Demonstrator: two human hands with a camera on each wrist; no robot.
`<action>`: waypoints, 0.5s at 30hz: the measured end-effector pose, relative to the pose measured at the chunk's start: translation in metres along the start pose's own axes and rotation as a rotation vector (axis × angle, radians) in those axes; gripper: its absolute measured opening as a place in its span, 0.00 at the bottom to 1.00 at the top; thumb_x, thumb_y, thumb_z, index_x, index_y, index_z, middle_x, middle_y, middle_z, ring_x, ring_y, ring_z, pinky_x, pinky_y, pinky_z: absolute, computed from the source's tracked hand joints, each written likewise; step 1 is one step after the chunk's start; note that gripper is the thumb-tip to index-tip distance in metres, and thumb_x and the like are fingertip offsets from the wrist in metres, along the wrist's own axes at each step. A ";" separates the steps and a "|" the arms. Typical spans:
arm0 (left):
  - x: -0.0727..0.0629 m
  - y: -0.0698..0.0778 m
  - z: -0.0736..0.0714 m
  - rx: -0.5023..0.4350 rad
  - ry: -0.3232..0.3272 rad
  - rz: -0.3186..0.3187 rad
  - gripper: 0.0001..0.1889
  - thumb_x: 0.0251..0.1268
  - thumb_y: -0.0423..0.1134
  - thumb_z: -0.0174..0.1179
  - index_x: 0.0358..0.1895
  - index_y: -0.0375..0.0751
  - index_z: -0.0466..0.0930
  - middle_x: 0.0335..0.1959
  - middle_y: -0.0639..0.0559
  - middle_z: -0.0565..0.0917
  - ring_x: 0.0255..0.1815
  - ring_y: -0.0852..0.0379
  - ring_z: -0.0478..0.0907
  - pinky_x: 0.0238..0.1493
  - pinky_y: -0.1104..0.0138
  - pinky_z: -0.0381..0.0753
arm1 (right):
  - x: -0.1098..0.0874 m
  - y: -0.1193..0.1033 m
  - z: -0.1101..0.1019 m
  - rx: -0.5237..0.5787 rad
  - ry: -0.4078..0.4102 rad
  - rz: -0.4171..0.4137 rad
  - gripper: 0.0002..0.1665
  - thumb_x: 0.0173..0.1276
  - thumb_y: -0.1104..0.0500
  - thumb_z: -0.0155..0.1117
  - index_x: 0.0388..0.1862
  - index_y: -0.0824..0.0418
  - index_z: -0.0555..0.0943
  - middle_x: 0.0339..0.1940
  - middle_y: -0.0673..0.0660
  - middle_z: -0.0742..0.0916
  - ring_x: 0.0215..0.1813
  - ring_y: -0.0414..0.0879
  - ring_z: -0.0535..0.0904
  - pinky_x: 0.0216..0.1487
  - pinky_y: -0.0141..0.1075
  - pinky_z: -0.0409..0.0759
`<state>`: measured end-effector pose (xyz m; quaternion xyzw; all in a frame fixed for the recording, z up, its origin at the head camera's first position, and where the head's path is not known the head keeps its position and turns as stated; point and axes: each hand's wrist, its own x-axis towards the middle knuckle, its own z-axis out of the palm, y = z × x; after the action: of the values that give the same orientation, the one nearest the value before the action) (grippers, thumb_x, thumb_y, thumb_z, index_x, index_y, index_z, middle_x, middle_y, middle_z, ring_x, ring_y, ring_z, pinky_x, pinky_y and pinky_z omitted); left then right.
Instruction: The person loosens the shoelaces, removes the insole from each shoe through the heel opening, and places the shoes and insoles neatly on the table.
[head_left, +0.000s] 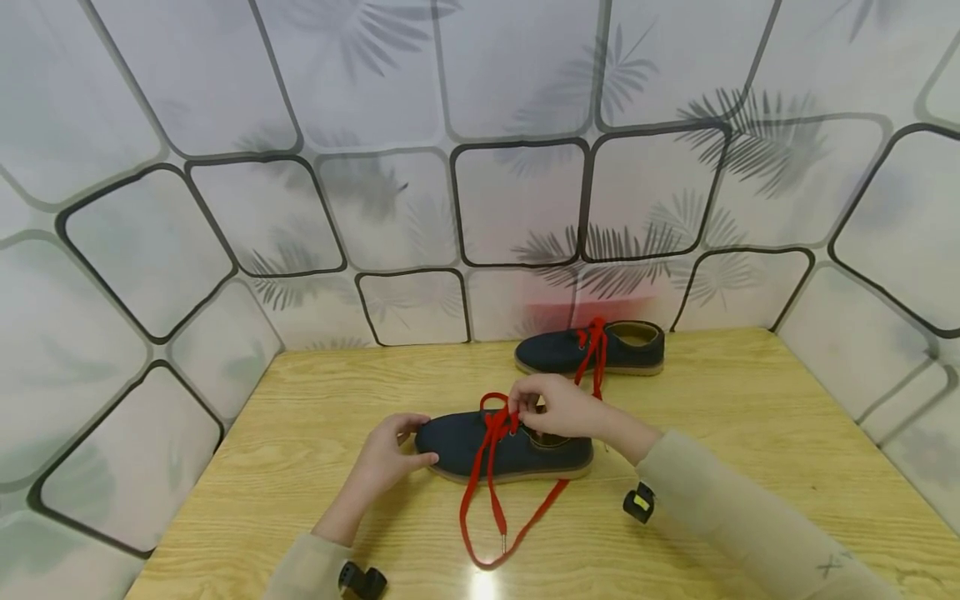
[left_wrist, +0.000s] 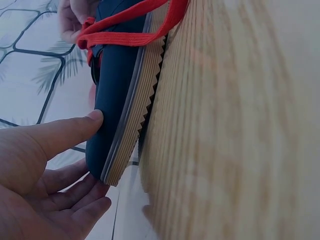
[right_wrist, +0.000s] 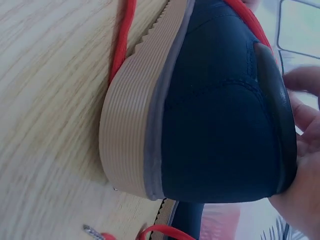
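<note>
A navy shoe with a light ribbed sole stands on the table, toe to the left. My left hand holds its toe, thumb on one side and fingers around the front. Above the tongue, my right hand pinches the red shoelace near the eyelets. One loop of lace rises beside those fingertips, while long strands drape over the near side onto the wood. In the right wrist view the shoe's heel fills the middle, and the pinching fingertips are hidden.
A second navy shoe with red laces sits behind, close to the patterned backdrop. Its laces hang toward my right forearm. The wooden table extends to both sides, and a metal lace tip lies near its front.
</note>
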<state>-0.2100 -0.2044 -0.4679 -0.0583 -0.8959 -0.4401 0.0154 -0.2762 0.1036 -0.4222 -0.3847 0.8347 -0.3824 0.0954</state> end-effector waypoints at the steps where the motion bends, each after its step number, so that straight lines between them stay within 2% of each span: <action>1: 0.000 0.000 0.000 -0.001 0.000 0.000 0.28 0.57 0.27 0.79 0.62 0.30 0.83 0.62 0.36 0.84 0.66 0.35 0.80 0.72 0.47 0.82 | 0.000 0.000 0.000 -0.019 0.004 -0.006 0.05 0.75 0.66 0.67 0.39 0.57 0.83 0.33 0.51 0.84 0.34 0.37 0.77 0.34 0.30 0.84; 5: 0.000 0.000 0.000 -0.001 -0.001 0.002 0.28 0.57 0.28 0.79 0.63 0.30 0.83 0.62 0.35 0.84 0.66 0.35 0.80 0.72 0.47 0.82 | 0.000 0.000 0.000 -0.043 0.012 0.002 0.07 0.72 0.62 0.74 0.36 0.56 0.83 0.32 0.49 0.85 0.36 0.36 0.77 0.35 0.28 0.80; 11: 0.000 -0.001 0.001 -0.004 0.003 0.001 0.29 0.56 0.27 0.80 0.63 0.30 0.83 0.62 0.36 0.84 0.66 0.35 0.80 0.72 0.47 0.82 | 0.000 0.002 -0.001 -0.034 0.016 0.004 0.08 0.71 0.65 0.70 0.33 0.56 0.81 0.30 0.49 0.82 0.33 0.36 0.74 0.33 0.28 0.76; 15: -0.001 0.000 0.000 0.000 0.004 -0.002 0.28 0.57 0.27 0.79 0.63 0.30 0.83 0.62 0.35 0.84 0.66 0.35 0.80 0.72 0.47 0.82 | 0.000 0.003 -0.002 0.021 0.030 0.015 0.08 0.71 0.66 0.70 0.32 0.57 0.83 0.29 0.49 0.82 0.32 0.37 0.74 0.31 0.28 0.77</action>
<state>-0.2093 -0.2045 -0.4684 -0.0565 -0.8960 -0.4400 0.0166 -0.2789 0.1060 -0.4228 -0.3714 0.8349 -0.3962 0.0897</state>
